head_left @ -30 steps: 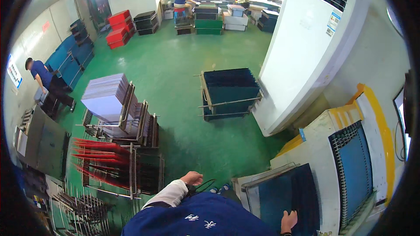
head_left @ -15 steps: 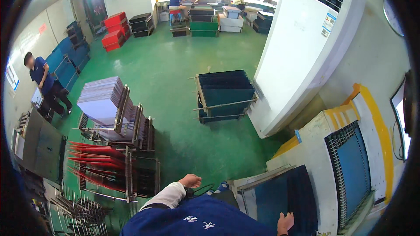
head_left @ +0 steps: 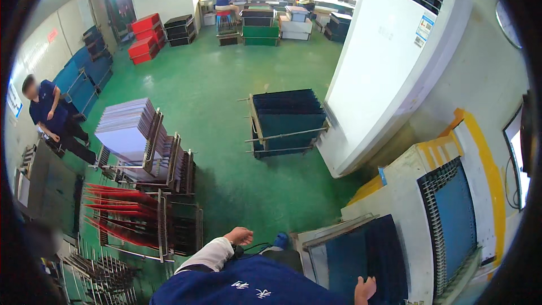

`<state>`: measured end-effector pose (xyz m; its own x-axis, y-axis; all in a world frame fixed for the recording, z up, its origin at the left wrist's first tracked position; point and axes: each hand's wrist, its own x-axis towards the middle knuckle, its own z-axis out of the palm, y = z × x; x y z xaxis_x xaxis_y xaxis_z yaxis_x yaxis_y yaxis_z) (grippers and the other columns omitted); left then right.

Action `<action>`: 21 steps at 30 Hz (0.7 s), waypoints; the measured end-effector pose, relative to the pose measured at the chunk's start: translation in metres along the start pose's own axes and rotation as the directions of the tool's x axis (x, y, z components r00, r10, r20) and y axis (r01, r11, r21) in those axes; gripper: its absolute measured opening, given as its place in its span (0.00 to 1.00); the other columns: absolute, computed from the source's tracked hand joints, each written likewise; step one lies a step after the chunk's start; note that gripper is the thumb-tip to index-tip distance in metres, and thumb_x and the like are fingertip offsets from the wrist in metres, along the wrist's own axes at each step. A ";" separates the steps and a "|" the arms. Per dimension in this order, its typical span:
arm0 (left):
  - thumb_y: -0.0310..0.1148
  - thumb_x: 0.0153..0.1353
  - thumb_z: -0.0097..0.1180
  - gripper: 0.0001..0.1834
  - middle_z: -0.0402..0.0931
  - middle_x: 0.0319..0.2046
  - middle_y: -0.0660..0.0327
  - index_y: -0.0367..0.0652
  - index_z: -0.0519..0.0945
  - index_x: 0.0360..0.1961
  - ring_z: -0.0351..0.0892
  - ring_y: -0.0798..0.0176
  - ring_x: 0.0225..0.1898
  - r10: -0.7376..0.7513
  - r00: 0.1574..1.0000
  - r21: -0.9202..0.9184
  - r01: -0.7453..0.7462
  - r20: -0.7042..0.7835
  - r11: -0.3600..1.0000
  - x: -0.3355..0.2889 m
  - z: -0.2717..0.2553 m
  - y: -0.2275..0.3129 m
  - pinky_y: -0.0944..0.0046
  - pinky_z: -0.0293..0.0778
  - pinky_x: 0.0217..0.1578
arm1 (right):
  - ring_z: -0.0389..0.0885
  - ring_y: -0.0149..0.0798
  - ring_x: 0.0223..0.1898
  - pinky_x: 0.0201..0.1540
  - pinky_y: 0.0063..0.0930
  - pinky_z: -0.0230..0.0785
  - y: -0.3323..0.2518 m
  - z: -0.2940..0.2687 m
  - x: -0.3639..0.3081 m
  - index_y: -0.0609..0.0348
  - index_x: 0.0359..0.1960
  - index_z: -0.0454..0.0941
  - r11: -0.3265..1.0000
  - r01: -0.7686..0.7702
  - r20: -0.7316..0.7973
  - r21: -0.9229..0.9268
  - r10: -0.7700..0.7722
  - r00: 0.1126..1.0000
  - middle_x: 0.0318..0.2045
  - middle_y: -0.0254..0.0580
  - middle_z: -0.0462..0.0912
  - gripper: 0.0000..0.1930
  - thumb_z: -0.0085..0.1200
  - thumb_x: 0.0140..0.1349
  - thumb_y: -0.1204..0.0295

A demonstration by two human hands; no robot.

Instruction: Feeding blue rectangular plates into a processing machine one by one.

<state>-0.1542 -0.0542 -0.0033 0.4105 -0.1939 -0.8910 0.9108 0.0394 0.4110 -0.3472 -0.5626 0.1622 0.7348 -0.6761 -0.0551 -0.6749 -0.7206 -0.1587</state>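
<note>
My left hand (head_left: pixel 240 236) hangs in front of my body above the green floor, its fingers loosely curled with nothing seen in them. A black cord (head_left: pixel 257 247) runs beside that wrist. Low on the right, my right hand (head_left: pixel 365 290) is at a stack of dark blue panels (head_left: pixel 384 251), thumb and fingers apart. Whether it touches the panels I cannot tell. These panels lean on a light-framed stand (head_left: pixel 319 262) close to my right side.
Racks of red sheets (head_left: pixel 121 209) and pale lilac panels (head_left: pixel 121 135) stand left. A rack of dark panels (head_left: pixel 291 118) is ahead, a tall white air conditioner (head_left: pixel 384 62) right. A machine with a blue panel (head_left: pixel 456 214) stands near right. A person (head_left: pixel 48 107) is at far left.
The person at the left has moved nearer, stepping toward the lilac rack. A blurred dark shape has appeared at the lower left. My view has shifted slightly; my hands keep nearly the same pose.
</note>
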 end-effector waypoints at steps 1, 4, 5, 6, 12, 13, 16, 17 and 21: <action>0.34 0.63 0.55 0.08 0.75 0.22 0.61 0.41 0.73 0.35 0.76 0.64 0.21 -0.001 1.000 0.001 0.001 -0.006 1.000 -0.001 -0.006 -0.003 0.64 0.70 0.18 | 0.74 0.58 0.54 0.58 0.42 0.65 -0.005 -0.004 -0.002 0.72 0.35 0.80 1.000 -0.021 0.014 0.010 0.021 1.000 0.49 0.67 0.76 0.21 0.63 0.48 0.62; 0.34 0.62 0.57 0.09 0.75 0.24 0.61 0.41 0.73 0.35 0.77 0.64 0.24 0.001 0.993 -0.111 0.012 0.122 0.994 0.029 -0.029 -0.025 0.62 0.70 0.21 | 0.74 0.59 0.54 0.58 0.42 0.66 -0.006 -0.004 -0.001 0.72 0.36 0.80 1.000 0.003 0.030 0.015 -0.003 1.000 0.49 0.67 0.76 0.21 0.63 0.48 0.63; 0.34 0.62 0.57 0.09 0.77 0.26 0.61 0.41 0.74 0.37 0.78 0.63 0.25 -0.019 0.992 -0.064 0.027 0.124 0.998 0.036 -0.033 -0.030 0.62 0.72 0.23 | 0.74 0.59 0.54 0.58 0.42 0.66 -0.003 -0.002 -0.001 0.72 0.36 0.80 1.000 0.001 0.031 0.010 -0.001 1.000 0.49 0.67 0.76 0.21 0.63 0.48 0.63; 0.35 0.62 0.57 0.10 0.78 0.28 0.60 0.41 0.75 0.39 0.80 0.63 0.27 -0.040 0.991 -0.017 0.042 0.125 0.999 0.043 -0.036 -0.035 0.62 0.74 0.24 | 0.74 0.59 0.54 0.57 0.43 0.66 0.000 0.004 0.000 0.72 0.35 0.80 1.000 0.020 -0.009 0.006 -0.020 1.000 0.49 0.67 0.76 0.21 0.63 0.48 0.63; 0.35 0.63 0.56 0.09 0.78 0.25 0.61 0.41 0.75 0.38 0.79 0.63 0.23 0.011 0.999 0.035 -0.009 -0.051 0.999 -0.001 -0.002 -0.006 0.63 0.74 0.20 | 0.75 0.58 0.52 0.57 0.42 0.67 -0.009 -0.005 -0.002 0.71 0.36 0.80 1.000 0.029 0.002 0.005 -0.029 1.000 0.49 0.66 0.77 0.21 0.63 0.47 0.63; 0.35 0.63 0.56 0.09 0.78 0.25 0.61 0.41 0.75 0.38 0.79 0.63 0.23 0.010 0.999 0.038 -0.008 -0.050 0.999 -0.003 0.000 -0.003 0.63 0.74 0.20 | 0.75 0.58 0.52 0.57 0.42 0.67 -0.012 -0.010 -0.003 0.71 0.36 0.79 0.999 0.019 0.043 0.040 -0.020 0.999 0.48 0.66 0.77 0.21 0.63 0.48 0.63; 0.35 0.62 0.56 0.09 0.79 0.26 0.61 0.41 0.76 0.39 0.79 0.64 0.23 0.042 0.999 0.013 -0.042 -0.001 0.999 -0.007 0.000 0.003 0.64 0.74 0.20 | 0.76 0.58 0.51 0.57 0.42 0.67 0.003 0.004 -0.002 0.72 0.36 0.79 0.998 0.038 -0.031 -0.047 -0.039 0.999 0.48 0.66 0.77 0.21 0.63 0.48 0.64; 0.35 0.62 0.57 0.10 0.79 0.26 0.60 0.41 0.75 0.39 0.79 0.63 0.23 0.028 1.000 0.009 -0.028 0.011 1.000 -0.001 -0.006 -0.001 0.64 0.74 0.20 | 0.76 0.58 0.51 0.57 0.42 0.67 0.002 0.004 -0.001 0.72 0.36 0.79 0.998 0.043 -0.029 -0.044 -0.044 0.999 0.48 0.66 0.77 0.21 0.63 0.48 0.64; 0.35 0.62 0.57 0.10 0.79 0.26 0.59 0.41 0.76 0.38 0.79 0.62 0.23 0.006 1.000 0.032 -0.006 -0.004 0.999 0.001 -0.020 -0.004 0.63 0.74 0.21 | 0.75 0.59 0.52 0.57 0.42 0.66 -0.004 0.004 -0.001 0.71 0.36 0.80 0.999 0.041 -0.004 0.002 -0.041 0.999 0.47 0.66 0.77 0.21 0.62 0.48 0.63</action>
<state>-0.1562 -0.0352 -0.0100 0.4158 -0.1897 -0.8894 0.9066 0.0092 0.4219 -0.3447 -0.5588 0.1591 0.7613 -0.6469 -0.0447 -0.6444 -0.7471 -0.1630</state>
